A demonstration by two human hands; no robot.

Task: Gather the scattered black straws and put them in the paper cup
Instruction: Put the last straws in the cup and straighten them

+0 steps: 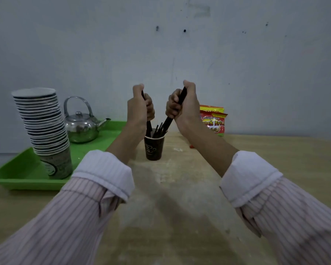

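A dark brown paper cup (154,148) stands upright on the wooden table near the wall. Several black straws (158,129) stick up out of it. My left hand (139,106) is raised above the cup's left side, its fingers curled round a bunch of black straws whose lower ends reach into the cup. My right hand (183,104) is above the cup's right side and grips another bunch of black straws (169,119), slanted down to the left with the lower ends at the cup's rim.
A green tray (13,176) at the left carries a tall leaning stack of paper cups (44,127) and a steel kettle (80,125). Red and yellow snack packets (215,121) lean against the wall at the right. The wooden table (180,197) stretches toward me.
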